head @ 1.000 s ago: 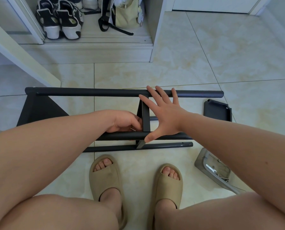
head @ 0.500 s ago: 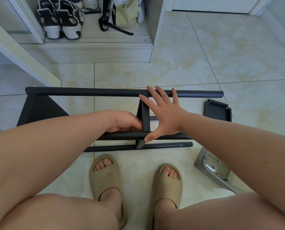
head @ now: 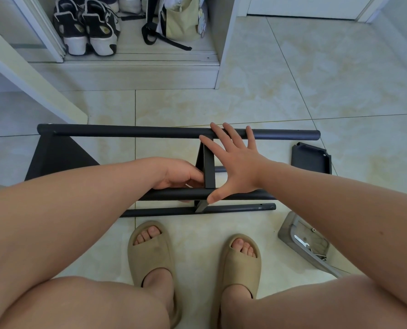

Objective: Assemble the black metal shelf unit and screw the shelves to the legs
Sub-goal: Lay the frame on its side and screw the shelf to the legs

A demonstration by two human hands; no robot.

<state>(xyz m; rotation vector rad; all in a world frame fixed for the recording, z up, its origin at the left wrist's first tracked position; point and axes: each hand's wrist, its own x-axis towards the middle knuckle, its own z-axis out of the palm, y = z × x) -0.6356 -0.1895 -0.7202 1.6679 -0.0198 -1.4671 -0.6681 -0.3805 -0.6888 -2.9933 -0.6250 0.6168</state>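
Note:
The black shelf unit lies on its side on the tiled floor. Its far leg [head: 126, 132] and near leg [head: 174, 194] run left to right, with one shelf [head: 55, 157] fixed at the left end. A middle shelf [head: 208, 170] stands edge-on between the legs. My right hand [head: 235, 162] is spread flat against that shelf, fingers over the far leg and thumb on the near leg. My left hand [head: 176, 174] is curled at the shelf's left face by the near leg, pinching something small and pale that I cannot make out.
A loose black tube [head: 233, 208] lies just in front of the unit, by my sandalled feet. A spare black shelf [head: 311, 157] lies at the right. A grey tray [head: 285, 231] holding a small wrench and screws sits near my right knee. Shoes and a bag fill the cabinet behind.

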